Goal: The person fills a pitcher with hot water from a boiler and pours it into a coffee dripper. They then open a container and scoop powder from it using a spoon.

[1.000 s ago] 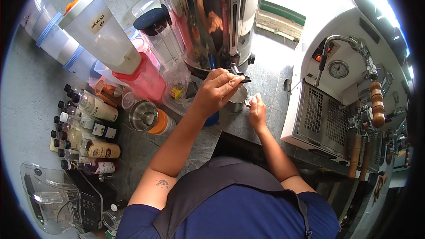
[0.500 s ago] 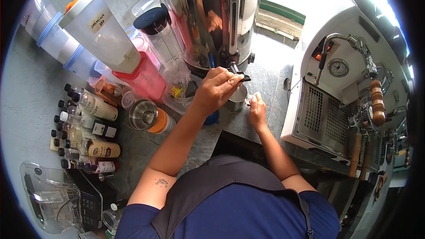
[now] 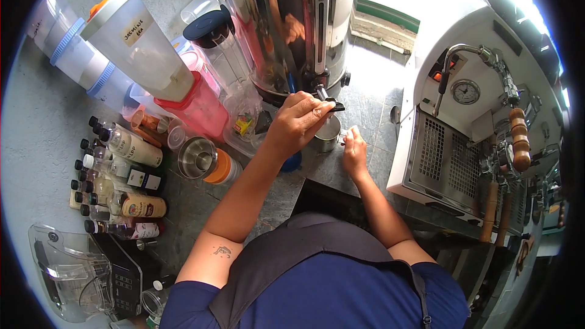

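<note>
A tall shiny metal urn [image 3: 256,18] with an upright sight gauge [image 3: 320,30] stands on the counter in front of me. My left hand [image 3: 297,123] is closed, its fingers pinching the black tap lever [image 3: 337,107] low on the urn's front. Just under the tap is a small steel pitcher [image 3: 328,133], partly hidden behind my left hand. My right hand [image 3: 354,153] grips the pitcher by its handle, on the right side. What is inside the pitcher hardly shows.
An espresso machine [image 3: 405,170] with wood-handled parts stands to the right, a spoon [image 3: 395,114] beside it. At left are syrup bottles [image 3: 143,204], a steel cup [image 3: 196,158], a red container [image 3: 201,113], a clear jug [image 3: 228,55] and a blender jar [image 3: 67,268].
</note>
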`<act>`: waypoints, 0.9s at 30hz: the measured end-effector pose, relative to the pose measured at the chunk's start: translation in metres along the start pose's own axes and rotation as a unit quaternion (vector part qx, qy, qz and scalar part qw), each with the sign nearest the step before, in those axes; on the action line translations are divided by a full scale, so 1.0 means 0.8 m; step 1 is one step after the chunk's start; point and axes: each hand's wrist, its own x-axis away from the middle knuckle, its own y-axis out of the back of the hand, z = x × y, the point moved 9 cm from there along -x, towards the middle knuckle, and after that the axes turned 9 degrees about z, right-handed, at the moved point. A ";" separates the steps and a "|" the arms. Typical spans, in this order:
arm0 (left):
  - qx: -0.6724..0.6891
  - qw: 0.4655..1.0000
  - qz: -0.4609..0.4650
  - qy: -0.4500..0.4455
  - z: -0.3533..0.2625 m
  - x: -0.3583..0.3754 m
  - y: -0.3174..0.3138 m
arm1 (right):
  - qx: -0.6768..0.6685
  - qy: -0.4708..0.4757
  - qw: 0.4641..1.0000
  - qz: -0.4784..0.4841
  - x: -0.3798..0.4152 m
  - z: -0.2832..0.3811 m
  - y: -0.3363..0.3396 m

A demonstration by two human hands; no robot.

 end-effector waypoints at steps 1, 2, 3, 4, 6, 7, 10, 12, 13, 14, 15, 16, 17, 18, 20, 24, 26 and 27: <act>-0.002 1.000 0.000 0.003 0.001 0.000 0.000 | -0.004 0.000 1.000 0.003 0.000 0.000 0.000; -0.002 1.000 0.000 0.003 0.001 0.001 0.000 | -0.004 0.001 1.000 0.003 0.000 0.000 -0.001; -0.003 1.000 -0.002 0.001 0.001 0.001 -0.001 | -0.002 0.000 1.000 0.000 0.000 0.000 0.000; -0.005 1.000 -0.004 -0.001 0.001 0.001 0.000 | -0.001 -0.001 1.000 -0.004 0.000 -0.001 0.000; -0.004 1.000 -0.004 0.000 0.000 0.002 0.000 | 0.003 0.005 1.000 -0.007 -0.001 -0.002 0.000; -0.003 1.000 -0.005 0.003 0.000 0.002 0.000 | 0.008 0.011 1.000 -0.009 -0.001 -0.001 0.000; -0.005 1.000 -0.005 0.002 -0.001 0.002 0.000 | 0.002 0.006 1.000 -0.007 0.000 0.001 0.001; -0.006 1.000 -0.003 0.002 -0.001 0.003 0.000 | 0.019 0.003 1.000 -0.001 0.000 -0.005 0.000; -0.008 1.000 -0.001 0.001 -0.001 0.003 -0.001 | 0.036 0.000 0.999 0.003 -0.001 -0.008 -0.001; -0.008 1.000 -0.001 0.000 -0.001 0.003 -0.001 | 0.036 0.001 0.999 0.003 -0.001 -0.011 -0.001; -0.007 1.000 -0.004 0.000 -0.001 0.004 -0.001 | 0.035 0.003 0.999 0.003 -0.001 -0.011 -0.001; -0.007 1.000 -0.006 -0.001 -0.001 0.004 -0.001 | 0.033 0.005 0.999 0.004 -0.001 -0.011 -0.001; -0.007 1.000 -0.006 -0.001 -0.001 0.004 -0.001 | 0.033 0.005 0.999 0.003 -0.001 -0.010 -0.002; -0.005 1.000 -0.008 -0.002 -0.001 0.004 -0.001 | 0.019 0.009 1.000 -0.002 0.000 -0.006 -0.001; -0.002 1.000 -0.011 -0.003 -0.003 0.003 0.001 | 0.006 0.014 1.000 -0.007 0.000 0.000 0.001; -0.003 1.000 -0.008 -0.004 -0.003 0.002 0.002 | 0.005 0.012 1.000 -0.006 0.000 0.000 0.000; -0.002 1.000 -0.005 -0.005 -0.003 0.002 0.002 | 0.006 0.015 1.000 -0.007 0.000 -0.001 0.000; -0.005 1.000 -0.006 -0.004 -0.004 0.003 0.002 | 0.011 0.015 1.000 -0.007 0.000 -0.001 0.000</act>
